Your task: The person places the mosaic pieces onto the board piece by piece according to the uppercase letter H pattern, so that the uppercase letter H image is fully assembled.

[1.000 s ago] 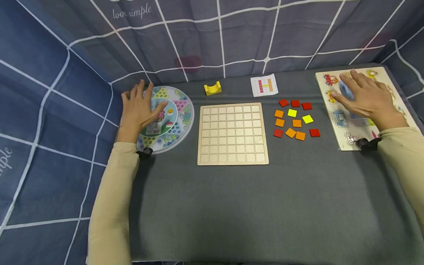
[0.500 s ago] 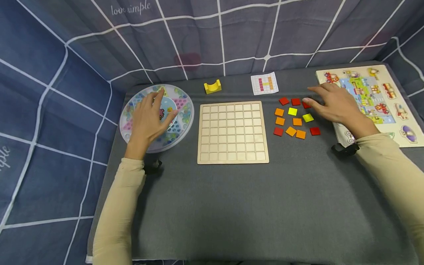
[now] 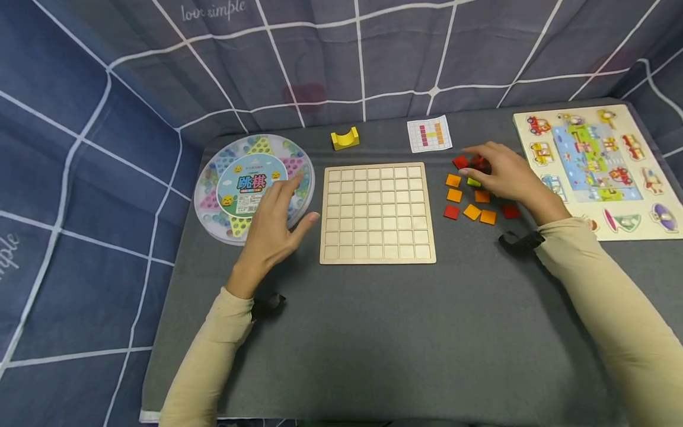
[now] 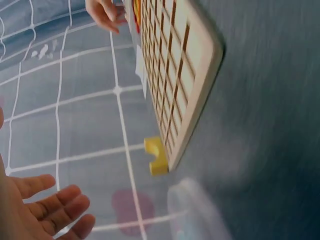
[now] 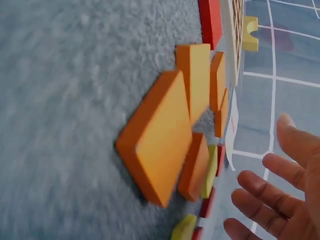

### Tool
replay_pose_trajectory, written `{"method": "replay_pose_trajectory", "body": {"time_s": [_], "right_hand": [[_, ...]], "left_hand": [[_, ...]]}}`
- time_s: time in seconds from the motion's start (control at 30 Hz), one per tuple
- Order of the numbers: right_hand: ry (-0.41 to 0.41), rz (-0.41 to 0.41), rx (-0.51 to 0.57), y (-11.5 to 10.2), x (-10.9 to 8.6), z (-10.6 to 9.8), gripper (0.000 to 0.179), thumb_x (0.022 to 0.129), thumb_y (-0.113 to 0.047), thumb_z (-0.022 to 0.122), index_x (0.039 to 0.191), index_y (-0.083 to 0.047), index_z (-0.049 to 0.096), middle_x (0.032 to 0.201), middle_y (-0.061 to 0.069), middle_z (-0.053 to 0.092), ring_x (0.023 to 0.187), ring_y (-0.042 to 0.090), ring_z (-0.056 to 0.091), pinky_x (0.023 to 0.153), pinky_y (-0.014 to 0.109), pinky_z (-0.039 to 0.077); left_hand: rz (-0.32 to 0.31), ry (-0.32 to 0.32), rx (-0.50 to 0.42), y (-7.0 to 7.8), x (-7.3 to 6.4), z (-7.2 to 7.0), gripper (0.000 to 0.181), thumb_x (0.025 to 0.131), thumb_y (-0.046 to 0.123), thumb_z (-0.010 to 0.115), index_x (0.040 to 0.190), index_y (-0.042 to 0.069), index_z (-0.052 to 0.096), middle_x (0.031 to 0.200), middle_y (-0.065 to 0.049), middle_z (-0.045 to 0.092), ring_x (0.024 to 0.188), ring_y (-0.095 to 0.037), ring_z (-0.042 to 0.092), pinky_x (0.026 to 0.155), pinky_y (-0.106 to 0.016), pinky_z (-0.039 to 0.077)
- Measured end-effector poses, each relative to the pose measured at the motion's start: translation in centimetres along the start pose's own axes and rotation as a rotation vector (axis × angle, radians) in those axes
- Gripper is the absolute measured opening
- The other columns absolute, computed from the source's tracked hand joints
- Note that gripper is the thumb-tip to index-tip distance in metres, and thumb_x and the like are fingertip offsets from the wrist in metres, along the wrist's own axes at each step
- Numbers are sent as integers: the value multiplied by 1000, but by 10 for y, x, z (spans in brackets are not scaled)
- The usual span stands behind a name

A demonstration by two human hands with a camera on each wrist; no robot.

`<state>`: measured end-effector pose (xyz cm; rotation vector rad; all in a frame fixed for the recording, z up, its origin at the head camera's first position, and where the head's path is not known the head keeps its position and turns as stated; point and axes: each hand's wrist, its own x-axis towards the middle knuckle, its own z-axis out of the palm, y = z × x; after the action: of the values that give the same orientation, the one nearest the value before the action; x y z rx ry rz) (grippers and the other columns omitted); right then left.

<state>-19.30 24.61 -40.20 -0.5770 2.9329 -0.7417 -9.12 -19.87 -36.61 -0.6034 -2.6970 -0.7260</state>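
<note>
My right hand [image 3: 509, 175] hovers over the small square tiles, its fingers spread and relaxed with nothing in them. Red tiles [image 3: 451, 212], orange tiles [image 3: 453, 180] and yellow ones lie loose there; the hand partly covers those at the back. Close up in the right wrist view, an orange tile [image 5: 160, 140] lies flat beside others, apart from the fingers. My left hand [image 3: 269, 231], also holding nothing, is above the table between a round Chinese checkers box [image 3: 253, 184] and a wooden grid board [image 3: 377, 213]. Its fingers are loosely bent in the left wrist view.
Behind the grid board lie a yellow arch block [image 3: 345, 140] and a small printed card [image 3: 429, 134] with a coloured square pattern. A wooden picture puzzle [image 3: 648, 207] occupies the right side. Checked cloth [image 3: 320, 65] hangs along the back and left of the table.
My right hand has moved left from over the picture puzzle to over the tiles. My left hand has come toward me and rightward, off the round box.
</note>
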Motion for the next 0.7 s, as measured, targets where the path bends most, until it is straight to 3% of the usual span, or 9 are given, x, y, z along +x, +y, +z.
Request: {"method": "replay_pose_trajectory", "body": {"time_s": [0.23, 0.47, 0.7], "right_hand": [[11, -19, 26, 6, 9, 12, 42, 99, -24, 59, 136, -5, 56, 101, 17, 53, 86, 28, 46, 74, 42, 33], [12, -6, 72, 11, 19, 18, 38, 100, -10, 54, 137, -1, 54, 107, 20, 51, 84, 26, 46, 72, 40, 35], [-41, 44, 103, 18, 22, 21, 42, 99, -9, 54, 140, 1, 50, 109, 22, 45, 87, 30, 42, 74, 42, 32]], "left_hand": [[-64, -74, -124, 12, -23, 28, 84, 93, 71, 40, 145, 5, 42, 134, -16, 52, 122, -31, 50, 102, -51, 40], [-177, -94, -113, 17, -47, 56, 87, 84, 76, 52, 135, 5, 51, 128, -12, 54, 119, -29, 51, 101, -49, 40], [-168, -75, -134, 9, -58, 73, 99, 76, 78, 59, 139, 3, 47, 134, -17, 45, 117, -34, 44, 100, -54, 36]]}}
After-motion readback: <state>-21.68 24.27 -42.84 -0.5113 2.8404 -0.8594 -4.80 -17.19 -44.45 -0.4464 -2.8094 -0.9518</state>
